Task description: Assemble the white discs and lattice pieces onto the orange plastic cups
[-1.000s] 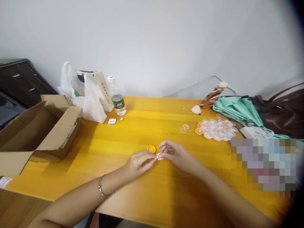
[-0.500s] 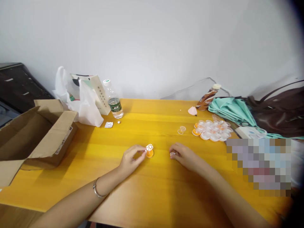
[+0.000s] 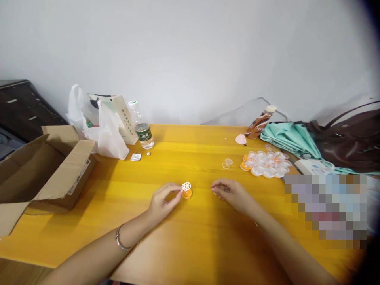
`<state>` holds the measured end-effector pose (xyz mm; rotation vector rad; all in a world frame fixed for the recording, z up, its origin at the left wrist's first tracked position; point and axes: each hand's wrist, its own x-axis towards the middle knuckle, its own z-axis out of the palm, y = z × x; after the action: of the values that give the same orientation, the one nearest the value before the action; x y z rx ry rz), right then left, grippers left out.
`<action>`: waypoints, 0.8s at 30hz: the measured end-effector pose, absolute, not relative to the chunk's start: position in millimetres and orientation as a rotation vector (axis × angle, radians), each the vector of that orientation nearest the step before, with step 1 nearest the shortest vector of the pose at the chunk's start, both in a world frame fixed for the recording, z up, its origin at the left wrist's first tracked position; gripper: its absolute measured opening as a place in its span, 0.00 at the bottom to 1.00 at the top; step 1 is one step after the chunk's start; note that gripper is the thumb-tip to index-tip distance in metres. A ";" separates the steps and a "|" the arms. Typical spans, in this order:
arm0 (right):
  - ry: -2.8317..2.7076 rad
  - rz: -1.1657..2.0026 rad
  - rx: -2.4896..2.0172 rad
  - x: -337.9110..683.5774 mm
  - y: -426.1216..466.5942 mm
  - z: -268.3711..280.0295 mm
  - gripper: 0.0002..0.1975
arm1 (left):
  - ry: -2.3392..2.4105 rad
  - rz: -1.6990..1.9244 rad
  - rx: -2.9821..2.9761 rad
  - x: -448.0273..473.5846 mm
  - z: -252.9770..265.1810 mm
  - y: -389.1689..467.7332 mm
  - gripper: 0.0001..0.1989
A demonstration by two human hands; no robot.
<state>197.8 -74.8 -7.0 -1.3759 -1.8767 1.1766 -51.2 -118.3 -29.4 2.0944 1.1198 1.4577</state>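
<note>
My left hand [image 3: 164, 200] pinches a small white openwork plastic piece [image 3: 186, 186] between thumb and fingertips. The piece sits just over a small round orange container [image 3: 187, 193] on the table and covers part of it; whether the two touch I cannot tell. To the right, my right hand [image 3: 230, 192] hovers low with thumb and fingers drawn together. A tiny bit of white shows at its fingertips, but most of what it holds is hidden.
Clear round lids [image 3: 227, 163] lie beyond my right hand, beside a cluster of orange-and-clear round containers [image 3: 265, 163]. A cardboard box [image 3: 63, 174], plastic bag [image 3: 108, 132] and water bottle [image 3: 144, 132] stand left. A brown bottle [image 3: 261, 122] and green umbrella [image 3: 291, 138] are back right.
My right hand has turned slightly, and the white openwork piece that showed at its fingertips is now mostly out of sight. The left hand keeps its hold almost unmoved.
</note>
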 end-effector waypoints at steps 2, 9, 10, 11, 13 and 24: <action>-1.728 1.324 -1.327 195.5 -76.2 -5.9 0.17 | 1.115 1.459 2.092 -51.1 -29.1 -118.6 0.08; -1.455 1.590 -1.271 185.6 -78.9 -11.1 0.15 | 1.118 1.459 2.090 -50.7 -27.7 -118.8 0.07; -1.411 1.623 -1.252 184.0 -79.1 -11.9 0.15 | 1.116 1.464 2.092 -50.7 -27.6 -118.8 0.07; -1.381 1.640 -1.234 182.2 -79.5 -12.2 0.15 | 1.114 1.470 2.094 -50.7 -27.7 -118.8 0.07; -1.351 1.636 -1.197 178.2 -81.5 -11.2 0.14 | 1.110 1.476 2.099 -50.7 -28.1 -118.8 0.07; -1.246 1.554 -1.057 153.3 -102.8 -6.7 0.11 | 1.004 1.406 2.237 -48.3 -27.8 -122.1 0.09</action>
<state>153.3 -102.8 -6.7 -1.0566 -1.2465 1.5537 -48.3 -122.1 -27.8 2.2366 1.0041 1.4062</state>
